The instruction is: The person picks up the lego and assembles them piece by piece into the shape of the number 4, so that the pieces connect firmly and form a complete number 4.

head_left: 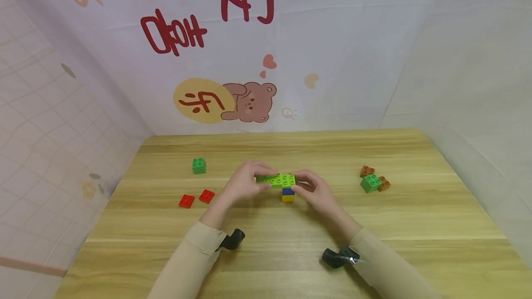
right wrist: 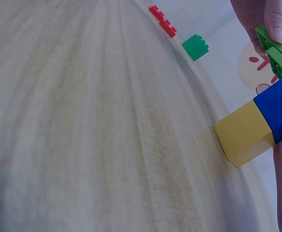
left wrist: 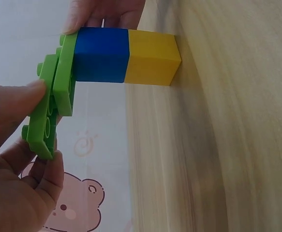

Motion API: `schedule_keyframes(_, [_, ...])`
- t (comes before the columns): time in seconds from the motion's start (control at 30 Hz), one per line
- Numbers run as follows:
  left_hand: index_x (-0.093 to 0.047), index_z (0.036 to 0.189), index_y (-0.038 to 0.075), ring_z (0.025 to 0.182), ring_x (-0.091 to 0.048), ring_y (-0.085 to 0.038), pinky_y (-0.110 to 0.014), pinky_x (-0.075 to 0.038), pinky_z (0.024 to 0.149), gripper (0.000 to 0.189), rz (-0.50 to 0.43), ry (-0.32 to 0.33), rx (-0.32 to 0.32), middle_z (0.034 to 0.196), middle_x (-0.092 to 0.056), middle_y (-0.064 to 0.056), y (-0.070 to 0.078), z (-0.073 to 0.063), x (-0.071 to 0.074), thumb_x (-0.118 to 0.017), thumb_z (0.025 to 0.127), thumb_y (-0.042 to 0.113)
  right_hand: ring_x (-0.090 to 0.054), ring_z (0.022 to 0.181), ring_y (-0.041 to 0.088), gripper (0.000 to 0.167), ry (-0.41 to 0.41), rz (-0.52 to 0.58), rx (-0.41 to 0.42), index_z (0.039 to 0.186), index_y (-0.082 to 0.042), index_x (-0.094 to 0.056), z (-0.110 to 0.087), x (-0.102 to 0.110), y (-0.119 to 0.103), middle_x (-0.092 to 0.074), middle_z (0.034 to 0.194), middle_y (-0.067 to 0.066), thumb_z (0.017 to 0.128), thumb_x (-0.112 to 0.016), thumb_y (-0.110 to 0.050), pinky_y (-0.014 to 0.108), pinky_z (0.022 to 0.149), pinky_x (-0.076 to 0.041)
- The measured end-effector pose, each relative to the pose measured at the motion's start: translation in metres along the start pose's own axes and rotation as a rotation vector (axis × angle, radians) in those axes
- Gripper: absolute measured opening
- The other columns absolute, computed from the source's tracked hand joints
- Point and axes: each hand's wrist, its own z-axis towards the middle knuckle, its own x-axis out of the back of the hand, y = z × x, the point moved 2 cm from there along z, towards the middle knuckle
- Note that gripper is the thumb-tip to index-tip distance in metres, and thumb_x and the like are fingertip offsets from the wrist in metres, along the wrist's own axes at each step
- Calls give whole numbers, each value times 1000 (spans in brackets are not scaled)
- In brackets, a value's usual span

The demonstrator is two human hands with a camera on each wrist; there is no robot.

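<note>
On the table stands a small stack of toy building bricks: a yellow brick point(left wrist: 153, 58) at the bottom, a blue brick point(left wrist: 102, 54) on it, and a light green plate point(left wrist: 65, 82) on top. My left hand point(head_left: 246, 182) pinches a second light green plate point(left wrist: 37, 130) between thumb and fingers. This plate overlaps the first from above and sticks out to the left; whether the two are locked together I cannot tell. My right hand point(head_left: 317, 194) grips the right end of the stack, with fingers around the top plate and the blue brick, partly hidden.
Two red plates point(head_left: 186, 201) and a green brick point(head_left: 199, 166) lie to the left. At the right, another green brick point(head_left: 370, 183) sits among brown bricks point(head_left: 367, 171). A printed cloth point(head_left: 332, 100) hangs behind the table point(head_left: 282, 262).
</note>
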Motion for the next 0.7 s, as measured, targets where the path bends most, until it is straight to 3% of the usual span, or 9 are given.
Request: schedule_keyframes(0.7, [-78,112,16,112,-58,-22,-46,-44,99,32,-53,-8,50,113,-69,0,-2,3,0,-78,82,3,-61,110,18,29,15,-3,14,119,6,-62,0,-2,4,-63,118,16,90,-68,4,30,93,-52])
